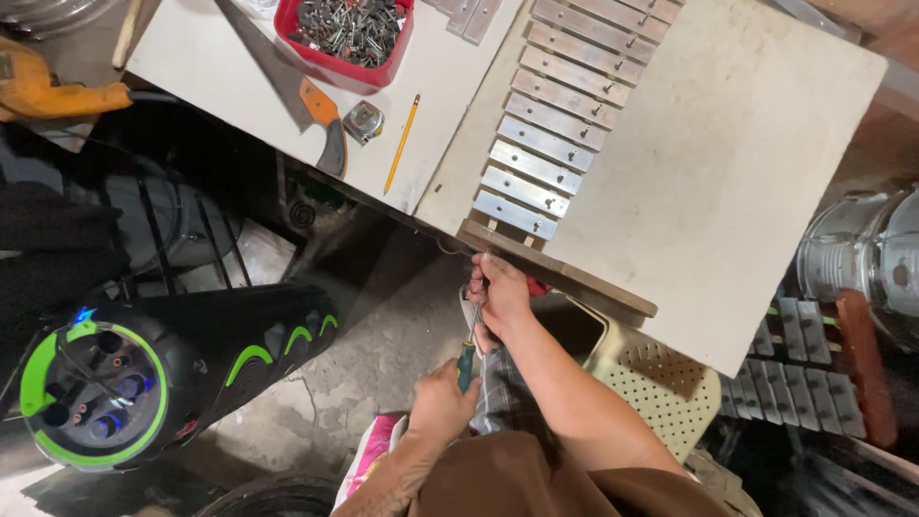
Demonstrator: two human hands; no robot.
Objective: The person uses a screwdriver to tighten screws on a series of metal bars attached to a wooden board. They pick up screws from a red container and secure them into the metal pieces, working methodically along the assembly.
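Observation:
My left hand [438, 400] grips the green handle of a screwdriver [466, 362], whose shaft points up toward the near end of a wooden frame [555, 272]. My right hand [500, 290] is curled around the upper shaft, just below the frame's end by the table edge. Several metal bars [548, 144] are screwed in a row along the frame, like a xylophone, lying on a white board [737, 163].
A red tray of screws [347, 36], a handsaw [297, 91], a tape measure [364, 122] and a pencil [402, 144] lie on the white table. A cream perforated stool [661, 381] stands below. A black-and-green cylinder [144, 373] lies left; a drum [866, 263] right.

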